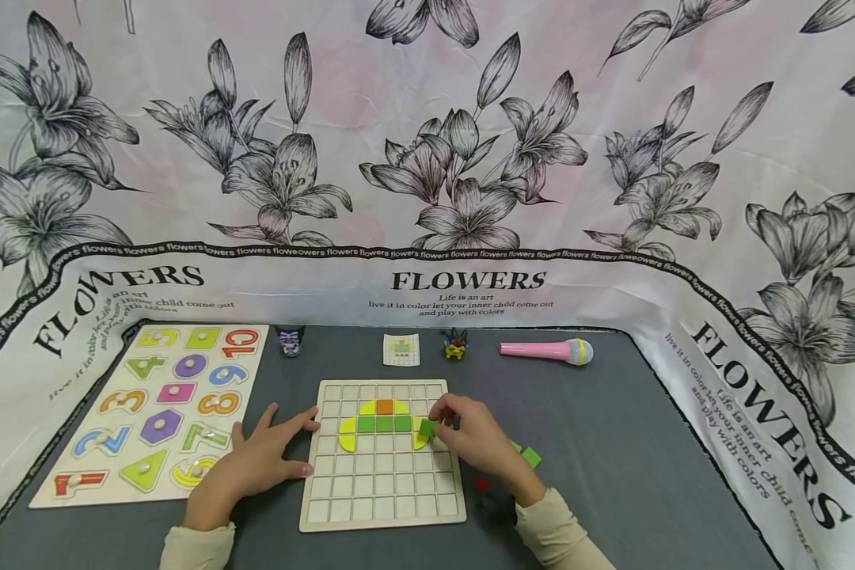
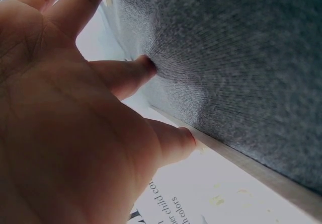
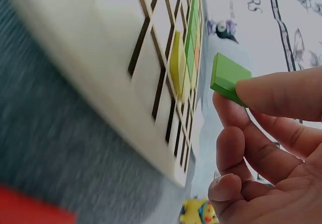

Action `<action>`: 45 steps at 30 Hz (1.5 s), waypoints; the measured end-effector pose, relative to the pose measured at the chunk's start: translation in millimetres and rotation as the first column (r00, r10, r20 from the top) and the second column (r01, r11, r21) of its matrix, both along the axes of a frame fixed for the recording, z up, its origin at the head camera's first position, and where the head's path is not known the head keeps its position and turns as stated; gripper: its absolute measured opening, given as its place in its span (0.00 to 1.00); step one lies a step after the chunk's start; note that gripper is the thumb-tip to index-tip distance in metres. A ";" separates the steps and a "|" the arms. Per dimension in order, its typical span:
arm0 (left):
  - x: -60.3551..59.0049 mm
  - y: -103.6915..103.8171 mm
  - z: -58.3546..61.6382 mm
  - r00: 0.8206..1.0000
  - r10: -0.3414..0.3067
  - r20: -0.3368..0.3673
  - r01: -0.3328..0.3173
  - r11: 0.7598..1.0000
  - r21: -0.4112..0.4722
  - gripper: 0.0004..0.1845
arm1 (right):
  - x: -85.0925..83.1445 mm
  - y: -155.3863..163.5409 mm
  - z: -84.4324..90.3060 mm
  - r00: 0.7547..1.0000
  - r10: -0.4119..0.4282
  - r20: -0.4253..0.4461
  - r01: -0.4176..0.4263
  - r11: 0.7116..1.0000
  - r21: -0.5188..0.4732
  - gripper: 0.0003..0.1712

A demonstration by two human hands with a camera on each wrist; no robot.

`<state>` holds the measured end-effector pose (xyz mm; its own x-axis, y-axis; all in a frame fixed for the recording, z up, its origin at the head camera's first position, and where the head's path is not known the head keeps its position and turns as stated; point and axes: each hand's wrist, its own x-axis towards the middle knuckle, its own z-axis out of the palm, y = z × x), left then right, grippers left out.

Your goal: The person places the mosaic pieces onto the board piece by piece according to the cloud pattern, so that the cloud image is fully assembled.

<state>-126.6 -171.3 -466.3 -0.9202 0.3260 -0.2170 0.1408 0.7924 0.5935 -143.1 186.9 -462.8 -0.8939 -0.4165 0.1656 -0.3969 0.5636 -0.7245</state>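
Left hand: the left hand [image 1: 256,463] lies flat with fingers spread on the grey mat, fingertips touching the left edge of the grid board [image 1: 383,507]; it holds nothing.
Right hand: the right hand [image 1: 470,435] pinches a green tile [image 1: 426,428] between thumb and fingers, at the board's right side just beside a yellow piece.
Board: yellow, green and orange tiles fill its upper rows.
Number puzzle: the number puzzle [image 1: 158,412] lies left, showing digits 1 to 10.
Far edge: a pattern card [image 1: 401,349] and a pink microphone [image 1: 545,351].
Cloth: printed "FLOWERS", "Life is an art".
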 end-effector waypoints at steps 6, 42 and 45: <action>0.4 1.1 2.5 1.000 0.001 0.004 -0.001 1.000 0.000 0.46 | -4.7 -15.6 1.0 0.998 0.068 -0.012 -0.068 0.998 0.006 0.07; -1.7 1.1 -0.6 1.000 0.002 -0.007 -0.002 1.000 0.006 0.45 | -13.5 -34.1 -9.0 0.977 0.182 -0.108 -0.160 0.969 0.190 0.10; -1.4 -0.4 -0.8 1.000 0.003 -0.004 -0.003 1.000 -0.001 0.46 | -9.9 -27.6 -5.8 0.989 0.132 -0.071 -0.118 0.978 0.174 0.09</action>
<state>-128.0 -171.7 -467.2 -0.9222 0.3228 -0.2131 0.1408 0.7934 0.5922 -153.0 159.3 -468.6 -0.8194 -0.5524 0.1531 -0.5256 0.6174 -0.5853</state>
